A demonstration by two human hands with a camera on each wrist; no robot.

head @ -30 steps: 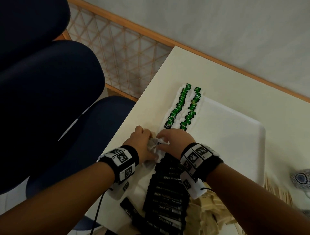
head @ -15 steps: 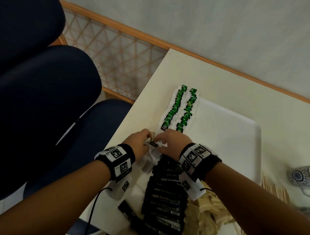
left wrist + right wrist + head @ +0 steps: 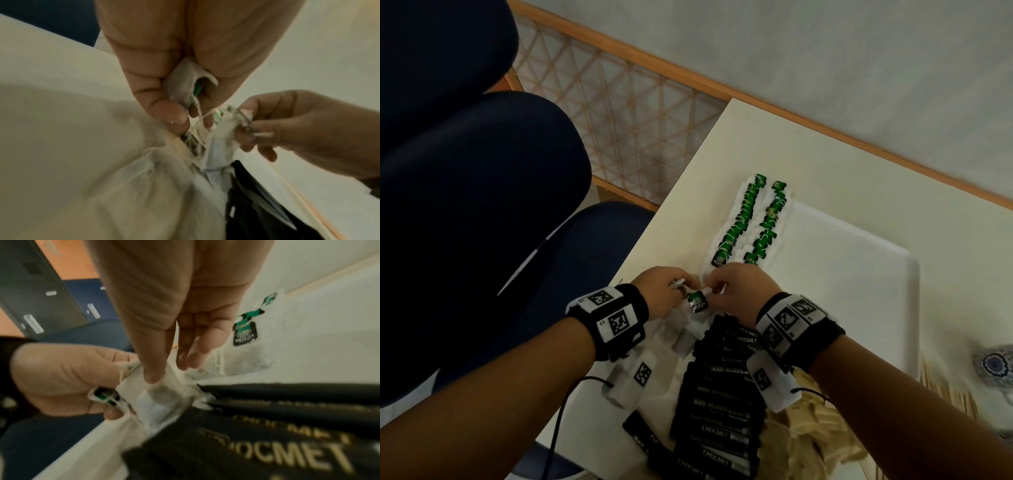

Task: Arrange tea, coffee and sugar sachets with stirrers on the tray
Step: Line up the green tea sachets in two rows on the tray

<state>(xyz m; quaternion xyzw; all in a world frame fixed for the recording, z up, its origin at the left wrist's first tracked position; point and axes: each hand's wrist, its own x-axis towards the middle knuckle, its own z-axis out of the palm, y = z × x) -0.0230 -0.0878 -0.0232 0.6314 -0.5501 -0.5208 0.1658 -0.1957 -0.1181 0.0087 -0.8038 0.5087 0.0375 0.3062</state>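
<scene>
Both hands meet at the near left corner of the tray (image 3: 907,274), over the table's left edge. The right hand (image 3: 739,291) pinches a tea bag (image 3: 160,395) between thumb and fingers, its green tag (image 3: 697,300) hanging toward the left hand (image 3: 661,291). The left hand's fingers (image 3: 164,113) are curled tight on another bag and the tangled strings (image 3: 198,113). The two tea rows (image 3: 750,222) run lengthwise just beyond the right hand, which is the nearer to them.
</scene>
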